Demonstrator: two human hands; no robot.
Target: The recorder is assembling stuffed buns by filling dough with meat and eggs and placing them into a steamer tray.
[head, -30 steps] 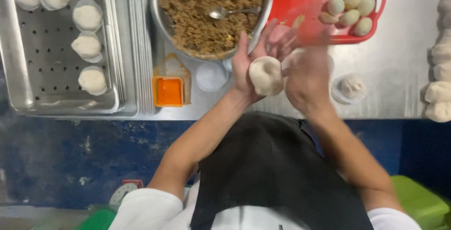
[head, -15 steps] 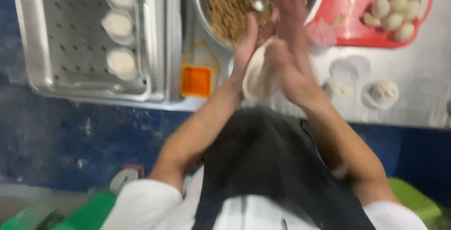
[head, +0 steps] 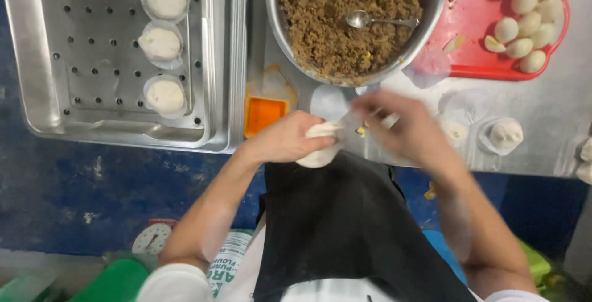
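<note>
We see our left hand (head: 287, 138) curled closed around a pale dough bun (head: 320, 144), held at the near edge of the grey metal surface (head: 542, 123), just above our black apron (head: 345, 228); our right hand (head: 401, 126) is blurred beside it, fingers seemingly pinching at the bun's top, though we cannot tell whether it grips anything. Ahead stands a large steel bowl (head: 277, 24) of brown minced filling (head: 333, 24) with a spoon (head: 370, 19) lying in it; to its right a red tray (head: 475, 24) carries peeled eggs (head: 524, 21); to the left a perforated steel tray (head: 80, 61) holds finished buns on paper rounds (head: 161, 43). A small orange container (head: 263, 112) sits between tray and bowl; another filled bun (head: 505, 134) rests on the surface at right. Below the surface runs a worn blue wall (head: 92, 185); a small dial scale (head: 152, 238) sits low beside green plastic (head: 117, 280).
</note>
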